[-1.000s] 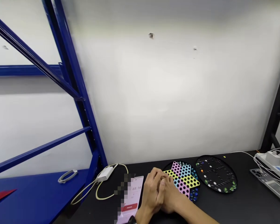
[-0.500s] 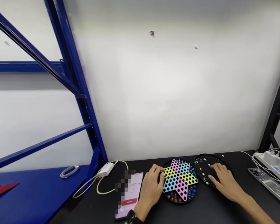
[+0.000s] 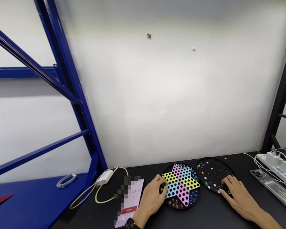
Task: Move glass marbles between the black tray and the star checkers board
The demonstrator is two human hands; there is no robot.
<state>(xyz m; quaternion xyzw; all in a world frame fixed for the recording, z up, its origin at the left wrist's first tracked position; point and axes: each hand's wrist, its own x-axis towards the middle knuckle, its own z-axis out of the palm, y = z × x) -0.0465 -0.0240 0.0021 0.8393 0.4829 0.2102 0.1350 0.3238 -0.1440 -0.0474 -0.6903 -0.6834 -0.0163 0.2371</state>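
Black table (image 3: 205,216): carries all I work on, pale wall right behind.
star board (image 3: 181,184): round, black rim, six coloured points full of holes; flat at mid table, marbles in its rim trough.
dark tray (image 3: 213,171): round, black, small white, green and orange marbles scattered in it; right of star board, rims touching or just apart, can't tell.
left grip (image 3: 152,198): my fingers curled against star board's left rim; can't tell whether they pinch a marble.
right grip (image 3: 238,195): palm down, fingers stretched, tips on dark tray's near edge; loose, clasping nothing.
phone (image 3: 131,203): pink screen, red button, flat just left of my left grip.
charger (image 3: 104,178): white, pale cable looped beside it, left of phone.
power strip (image 3: 274,159): white, far right, cords plugged in.
blue rack (image 3: 69,86): left side; ring (image 3: 66,180) lying on its shelf.
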